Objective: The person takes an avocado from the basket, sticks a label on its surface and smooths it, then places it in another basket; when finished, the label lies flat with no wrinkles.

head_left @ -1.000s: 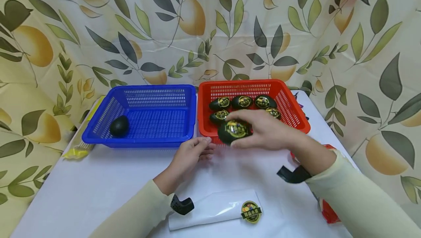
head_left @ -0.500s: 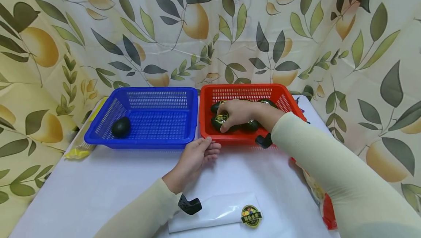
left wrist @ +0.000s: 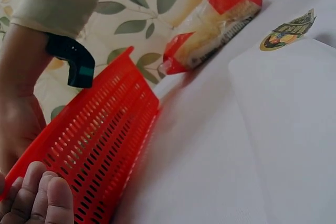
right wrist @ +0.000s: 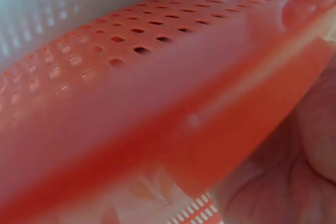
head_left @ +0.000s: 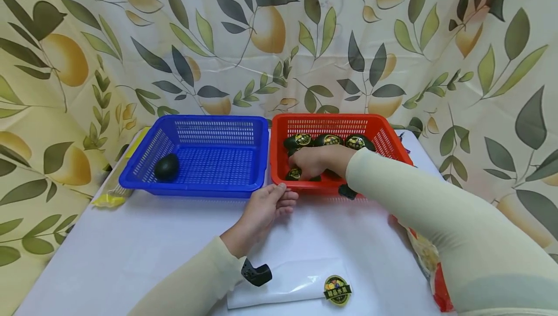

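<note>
- The red basket (head_left: pixel 392 146) is rigid plastic with slotted lattice walls, rectangular and shallow; it holds dark, oval, matte avocados, each with a glossy gold-and-black sticker; three (head_left: pixel 328 139) lie in a row along the far wall
- The right hand (head_left: pixel 315 161) reaches down into that basket, fingers curled over one labelled avocado (head_left: pixel 294 174) near the front wall; whether it truly grips the fruit cannot be told
- The left hand (head_left: pixel 266 207) rests on the white table (head_left: pixel 131 243), loosely curled fingers touching the red basket's front left corner, holding nothing
- The blue basket (head_left: pixel 209 161), same lattice plastic, sits just beside it; one bare avocado (head_left: pixel 167 167) lies in its left corner
</note>
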`<state>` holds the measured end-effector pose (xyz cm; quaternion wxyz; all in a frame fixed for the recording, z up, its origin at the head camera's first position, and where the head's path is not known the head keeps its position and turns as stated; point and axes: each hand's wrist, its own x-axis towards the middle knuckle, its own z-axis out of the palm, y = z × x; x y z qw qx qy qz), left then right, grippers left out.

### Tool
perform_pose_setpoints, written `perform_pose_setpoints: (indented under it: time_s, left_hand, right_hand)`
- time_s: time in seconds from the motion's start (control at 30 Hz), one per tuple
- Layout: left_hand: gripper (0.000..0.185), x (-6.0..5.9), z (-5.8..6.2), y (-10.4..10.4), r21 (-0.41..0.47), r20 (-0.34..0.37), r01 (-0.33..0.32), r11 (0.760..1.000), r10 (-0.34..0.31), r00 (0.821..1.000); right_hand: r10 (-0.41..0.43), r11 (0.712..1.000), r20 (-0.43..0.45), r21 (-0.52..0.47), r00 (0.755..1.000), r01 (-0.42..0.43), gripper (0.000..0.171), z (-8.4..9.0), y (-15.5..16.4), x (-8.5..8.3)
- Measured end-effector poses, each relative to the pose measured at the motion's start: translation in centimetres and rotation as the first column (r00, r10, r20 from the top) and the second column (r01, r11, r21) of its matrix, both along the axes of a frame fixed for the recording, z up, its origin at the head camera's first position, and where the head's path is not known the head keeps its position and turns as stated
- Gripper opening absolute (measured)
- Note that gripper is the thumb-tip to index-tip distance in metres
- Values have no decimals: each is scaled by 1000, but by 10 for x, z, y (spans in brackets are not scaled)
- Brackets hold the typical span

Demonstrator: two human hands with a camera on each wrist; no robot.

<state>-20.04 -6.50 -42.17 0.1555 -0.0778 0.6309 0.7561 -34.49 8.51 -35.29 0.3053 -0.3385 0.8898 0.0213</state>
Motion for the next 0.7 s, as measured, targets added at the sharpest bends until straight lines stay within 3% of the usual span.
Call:
perform_pose_setpoints:
  time_s: [0.13,0.27,0.43,0.57,0.7]
  left_hand:
    - [37,3,-1,-6,-6,8,20,1000,-19,1000]
    - [45,11,-3,-26,-19,39,26,999,-26,999]
    - [54,22,-5,-65,-9,51,-111,994,111,992]
    - [49,27,-4,-84,52,50,-210,976,207,977]
    - [42,29,-2,-85,107,30,-237,966,235,972]
  right_hand:
    - [25,1000,-7,11,1000,-25,43,13,-5,0]
    - [59,997,-78,-40,995,-62,43,46,-22,-3]
    - [138,975,-208,-142,968,-169,46,74,-78,-12]
    - [193,940,-240,-232,951,-249,47,62,-140,-14]
    - [230,926,-241,-245,943,-288,50,37,-197,-12]
